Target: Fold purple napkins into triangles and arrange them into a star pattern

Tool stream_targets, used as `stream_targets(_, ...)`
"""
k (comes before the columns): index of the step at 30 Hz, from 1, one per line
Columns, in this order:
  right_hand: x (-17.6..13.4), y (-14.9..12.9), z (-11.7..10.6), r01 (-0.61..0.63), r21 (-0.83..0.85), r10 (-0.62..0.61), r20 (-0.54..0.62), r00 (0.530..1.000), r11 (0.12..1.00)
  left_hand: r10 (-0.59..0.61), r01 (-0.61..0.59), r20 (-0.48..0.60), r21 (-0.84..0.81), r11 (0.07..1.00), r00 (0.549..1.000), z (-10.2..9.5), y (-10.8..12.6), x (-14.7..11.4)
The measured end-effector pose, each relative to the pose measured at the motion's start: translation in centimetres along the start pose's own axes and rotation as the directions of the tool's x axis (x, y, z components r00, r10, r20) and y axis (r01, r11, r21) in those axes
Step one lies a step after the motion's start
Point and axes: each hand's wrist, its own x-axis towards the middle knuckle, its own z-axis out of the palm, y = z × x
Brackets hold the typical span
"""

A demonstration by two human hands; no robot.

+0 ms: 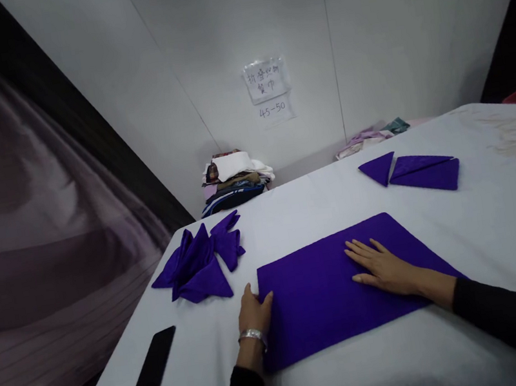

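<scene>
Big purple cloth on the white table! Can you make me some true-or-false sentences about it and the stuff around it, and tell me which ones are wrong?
1. The right hand lies on top of the big purple cloth. True.
2. The left hand is up against the wall. False: the left hand is at the left edge of the big purple cloth.
3. The silvery bracelet is on the right wrist. False: it is on the left wrist.
4. A paper sign with writing is on the wall. True.
5. The flat black object lies under the right hand. False: it lies on the table, left of the left hand.
</scene>
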Motion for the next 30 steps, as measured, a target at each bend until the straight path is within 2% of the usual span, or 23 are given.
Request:
stream_targets(4, -0.2, -1.4, 0.3, 0.093, 0.035, -0.092, -0.019, 0.996, 0.995, -0.037, 0.050, 0.116, -0.115, 0.992, 0.993, -0.6, -1.7, -0.5)
stream_targets(6, -0.4, -1.5, 0.9, 0.114, 0.057, -0.114, 0.001, 0.993, 0.992, -0.035, 0.093, 0.211, -0.273, 0.957, 0.977, -0.7, -2.4, -1.0)
stream_targets(10, -0.5, -1.2, 1.9, 0.108, 0.085, -0.110, 0.017, 0.994, 0.991, 0.029, 0.241, 0.384, -0.634, 0.735, 0.923, -1.0, -2.5, -2.5)
stream_targets(14, -0.4, -1.3, 1.4, 0.091, 0.143, -0.095, 0.018, 0.995, 0.985, 0.141, 0.282, 0.418, -0.789, 0.545, 0.897, -2.9, -0.7, -3.6)
stream_targets(17, -0.6, -2.1, 0.4, 0.078, 0.263, -0.081, 0.002, 0.997, 0.962, 0.217, 0.251, 0.405, -0.823, 0.510, 0.888, -5.0, 1.6, -3.9)
stream_targets(19, -0.8, -3.0, -0.3, 0.063, 0.413, -0.069, -0.002, 0.998, 0.908, 0.270, 0.217, 0.391, -0.835, 0.505, 0.880, -6.2, 3.6, -3.8)
stream_targets(20, -0.9, -3.5, -0.6, 0.043, 0.509, -0.053, 0.006, 0.999, 0.859, 0.297, 0.200, 0.385, -0.842, 0.502, 0.874, -6.8, 4.6, -3.8)
stream_targets(22, -1.0, -4.4, -1.1, -0.024, 0.707, -0.004, 0.038, 0.999, 0.707, 0.361, 0.165, 0.374, -0.854, 0.493, 0.854, -7.5, 7.0, -3.7)
stream_targets(25, -0.9, -4.9, -1.6, -0.090, 0.919, 0.085, 0.062, 0.994, 0.383, 0.470, 0.113, 0.369, -0.866, 0.486, 0.802, -7.3, 11.0, -3.7)
stream_targets(28, -0.9, -4.2, -2.3, -0.069, 0.997, 0.167, 0.064, 0.984, 0.022, 0.534, 0.025, 0.340, -0.859, 0.512, 0.774, -5.3, 15.6, -3.9)
stream_targets(30, -1.1, -3.0, -3.2, -0.036, 0.981, 0.232, 0.080, 0.969, -0.188, 0.561, -0.105, 0.278, -0.825, 0.555, 0.780, -2.8, 18.9, -4.2)
